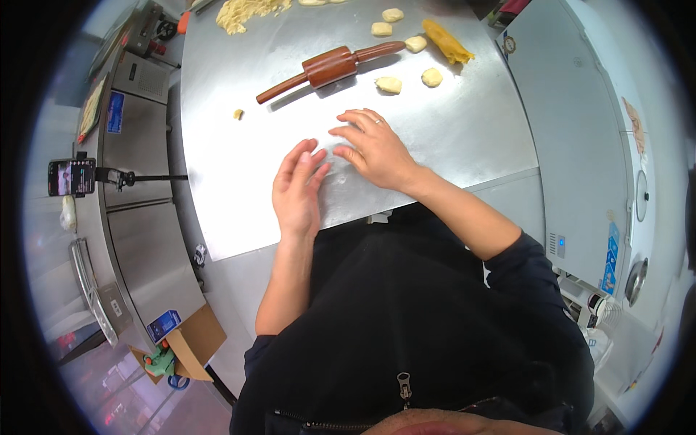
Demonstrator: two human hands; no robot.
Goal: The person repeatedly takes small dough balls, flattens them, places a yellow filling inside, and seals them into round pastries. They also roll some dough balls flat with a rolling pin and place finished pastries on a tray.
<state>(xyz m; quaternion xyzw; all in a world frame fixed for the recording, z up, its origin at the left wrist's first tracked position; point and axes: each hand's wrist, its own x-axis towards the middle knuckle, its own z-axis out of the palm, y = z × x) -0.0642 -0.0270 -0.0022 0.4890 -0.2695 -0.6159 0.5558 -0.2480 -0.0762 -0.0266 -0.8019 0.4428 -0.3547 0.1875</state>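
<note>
My left hand [297, 192] hovers over the near part of the metal table [232, 174], fingers loosely curved and apart, nothing visible in it. Beside it, my right hand [380, 152] is also open, palm down, with a ring on one finger. Beyond both hands lies a brown wooden rolling pin [330, 67] with a thick barrel, set at a slant. To its right are several pale dough pieces, one nearest the right hand [389, 85] and another [431, 77] beside it. A small dough crumb [238, 114] sits left of the pin.
A deep-yellow elongated lump [447, 42] lies at the far right of the table, and crumbly dough [246, 13] at the far left. Left stand steel cabinets [141, 145] and a phone [71, 177] on a holder; a cardboard box [196, 341] is lower left. A grey appliance [573, 123] borders the right.
</note>
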